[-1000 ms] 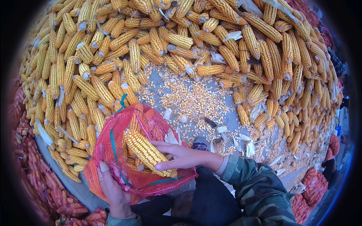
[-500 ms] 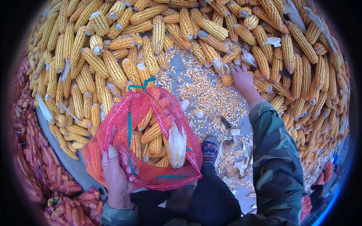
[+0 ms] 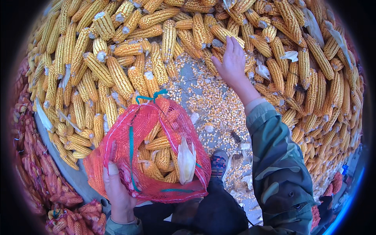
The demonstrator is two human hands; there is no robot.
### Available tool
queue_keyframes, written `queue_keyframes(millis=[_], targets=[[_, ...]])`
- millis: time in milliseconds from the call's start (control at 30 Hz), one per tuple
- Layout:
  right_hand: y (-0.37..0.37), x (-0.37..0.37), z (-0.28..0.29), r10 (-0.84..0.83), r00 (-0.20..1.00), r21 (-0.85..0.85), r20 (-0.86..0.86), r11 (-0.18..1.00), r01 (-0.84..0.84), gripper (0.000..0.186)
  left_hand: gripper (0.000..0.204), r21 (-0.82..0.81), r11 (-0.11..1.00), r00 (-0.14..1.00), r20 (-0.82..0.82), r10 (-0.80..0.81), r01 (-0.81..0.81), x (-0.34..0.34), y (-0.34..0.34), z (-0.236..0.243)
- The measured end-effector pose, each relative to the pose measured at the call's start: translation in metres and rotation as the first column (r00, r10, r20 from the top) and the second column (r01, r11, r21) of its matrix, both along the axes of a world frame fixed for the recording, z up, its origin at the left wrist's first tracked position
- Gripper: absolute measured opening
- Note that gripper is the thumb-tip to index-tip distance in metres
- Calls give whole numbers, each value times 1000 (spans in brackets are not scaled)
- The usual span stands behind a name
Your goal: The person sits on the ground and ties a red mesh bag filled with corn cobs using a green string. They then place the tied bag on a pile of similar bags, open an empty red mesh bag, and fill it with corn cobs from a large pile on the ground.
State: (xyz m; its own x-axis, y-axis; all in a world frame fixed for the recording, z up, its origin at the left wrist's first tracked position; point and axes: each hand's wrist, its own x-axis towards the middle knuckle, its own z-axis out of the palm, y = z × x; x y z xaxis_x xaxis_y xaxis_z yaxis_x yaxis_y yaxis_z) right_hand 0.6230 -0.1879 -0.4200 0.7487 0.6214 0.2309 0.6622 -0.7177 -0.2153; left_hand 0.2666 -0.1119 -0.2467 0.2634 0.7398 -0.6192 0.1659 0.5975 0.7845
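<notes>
My left hand (image 3: 118,196) is closed on the near left rim of a red mesh bag (image 3: 100,164), its thumb lying on the outside. The bag's mouth gapes toward me, showing several yellow corn ears (image 3: 158,143) and a pale corn husk (image 3: 187,161) inside. Teal cord (image 3: 152,96) is knotted at the bag's far end. My right hand (image 3: 232,62) is stretched out flat over the near edge of the corn pile (image 3: 156,64), fingers extended and nothing visible in it. The ears directly beneath the palm are hidden.
Loose kernels (image 3: 211,105) are scattered over the grey floor between bag and pile. Filled red mesh bags (image 3: 51,168) lie along the left side. My shoe (image 3: 219,162) stands just right of the bag. Corn is heaped high along the right.
My right hand has moved away and to the left across the pile's edge, its fingers now extended. Ears inside the bag lie differently. My left hand still grips the rim.
</notes>
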Motion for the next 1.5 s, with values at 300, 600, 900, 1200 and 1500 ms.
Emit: queue_keyframes(millis=[300, 600, 900, 1200, 1500], targets=[[2, 38, -13, -216, 973, -402, -76, 900, 168, 98, 46, 18, 1000, 1000, -19, 7, -7, -3, 4, -9], [-46, -40, 13, -159, 700, -19, -696, 979, 203, 87, 47, -82, 993, 993, 86, -76, 83, -7, 2, 0], [-51, -184, 18, 263, 710, 106, -653, 960, -258, 97, 42, -7, 983, 983, 31, 182, -182, -20, -12, 6], [-169, -115, -66, -193, 185, -130, -964, 944, 303, 23, 34, 13, 999, 999, 10, 51, -51, -47, -20, -2], [-68, -36, -51, -232, 890, -238, -394, 960, 145, 68, 31, -36, 998, 998, -18, 60, -61, -19, -26, -6]])
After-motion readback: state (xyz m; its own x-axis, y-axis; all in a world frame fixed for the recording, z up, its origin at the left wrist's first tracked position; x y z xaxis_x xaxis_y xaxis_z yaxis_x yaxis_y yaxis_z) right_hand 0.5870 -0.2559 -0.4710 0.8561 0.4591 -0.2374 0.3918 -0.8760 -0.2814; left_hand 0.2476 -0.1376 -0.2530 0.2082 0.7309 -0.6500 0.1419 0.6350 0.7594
